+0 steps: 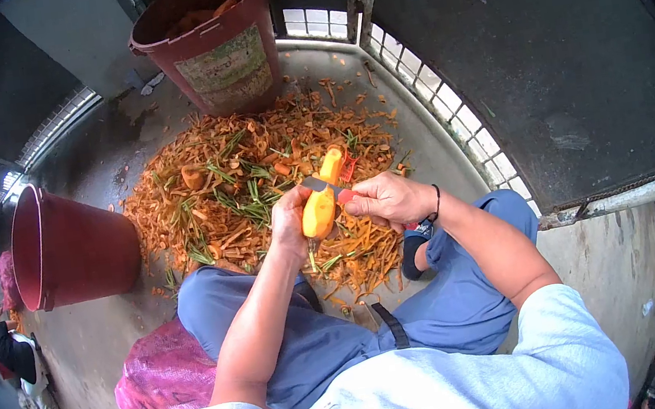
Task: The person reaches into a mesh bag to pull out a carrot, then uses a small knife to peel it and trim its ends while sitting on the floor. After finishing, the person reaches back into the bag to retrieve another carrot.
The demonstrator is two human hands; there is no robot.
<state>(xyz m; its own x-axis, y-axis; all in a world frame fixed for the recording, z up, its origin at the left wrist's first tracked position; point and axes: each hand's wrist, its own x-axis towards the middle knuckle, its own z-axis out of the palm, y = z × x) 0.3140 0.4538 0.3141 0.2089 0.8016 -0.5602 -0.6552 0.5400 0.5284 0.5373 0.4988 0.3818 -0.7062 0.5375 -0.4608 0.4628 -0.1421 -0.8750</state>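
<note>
My left hand (291,227) is closed around a bright orange carrot (319,215), which is held slanting with its narrow end low. In my right hand (395,199) is a red-handled peeling knife (325,187). Its short dark blade lies across the upper part of the carrot, close to my left thumb. My right fingers hide much of the handle. Below both hands spreads a heap of carrot peelings (177,195), mixed with green stalks (240,203) and a few orange chunks (192,177).
A dark red bucket (235,39) with carrots inside stands behind the heap. Another red bucket (80,245) is at the left. Beside my left knee rests a pink mesh sack (165,387). A gate with dark panels (524,63) borders the right. Another person (20,352) is at far left.
</note>
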